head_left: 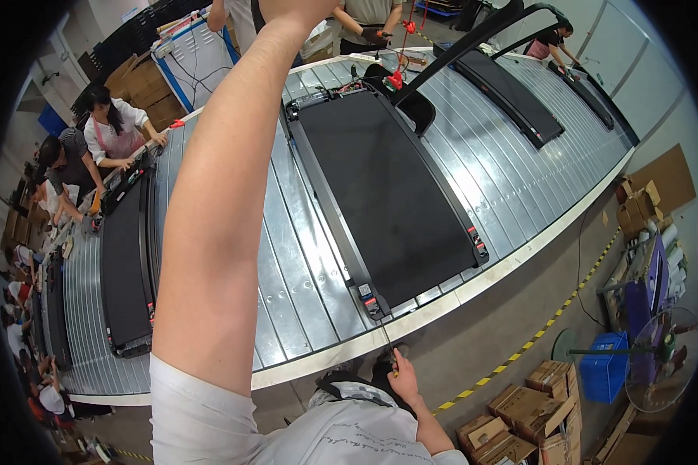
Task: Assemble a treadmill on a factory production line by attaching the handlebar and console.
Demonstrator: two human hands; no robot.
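Note:
My left arm reaches far up across the view. My left hand is cut off by the top edge, so its fingers are hidden. My right hand hangs low by my body, just below the near edge of the metal slat conveyor. Its fingers are closed on a thin stick-like thing that points up toward the belt edge. A black treadmill lies flat on the conveyor in front of me. Its near corner with red-marked end caps is closest to my right hand.
More black treadmills lie on the belt at the left and far right. Several workers stand along the far side. Cardboard boxes, a blue crate, a floor fan and yellow-black floor tape are at the lower right.

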